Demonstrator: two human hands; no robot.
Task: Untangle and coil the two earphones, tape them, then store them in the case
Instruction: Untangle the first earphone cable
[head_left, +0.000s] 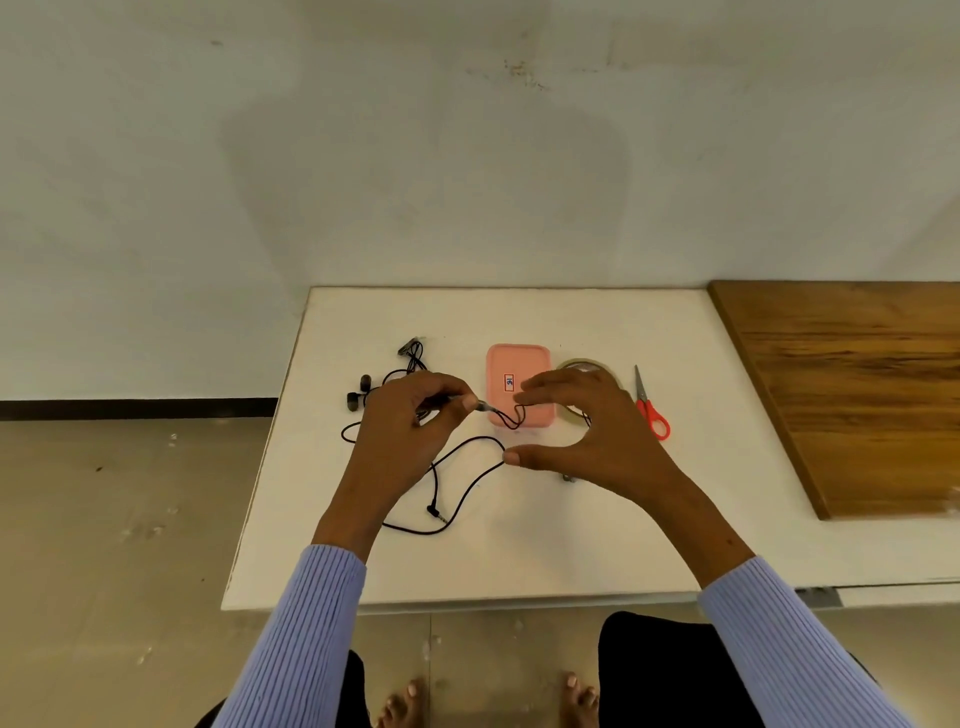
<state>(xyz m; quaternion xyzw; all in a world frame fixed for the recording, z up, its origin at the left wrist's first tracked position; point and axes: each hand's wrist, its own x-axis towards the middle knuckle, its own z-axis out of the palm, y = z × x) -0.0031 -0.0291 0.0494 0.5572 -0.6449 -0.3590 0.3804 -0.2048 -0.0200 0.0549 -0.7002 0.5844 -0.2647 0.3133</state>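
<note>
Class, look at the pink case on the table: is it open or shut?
Shut. The pink case lies flat on the white table with its lid down; no inside shows, and the earphone cable lies outside it.

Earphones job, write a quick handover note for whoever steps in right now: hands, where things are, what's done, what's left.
Left hand pinches an earphone cable just above the table; right hand is open, fingers spread, thumb by a loop of cable.
Earbuds and loose cable lie to the left, still tangled.
Pink case is closed, mid-table; tape roll beside it, partly hidden by the right hand; scissors further right.
Done: nothing coiled or taped yet.
Left: untangle, coil both, tape, store in case.
</note>
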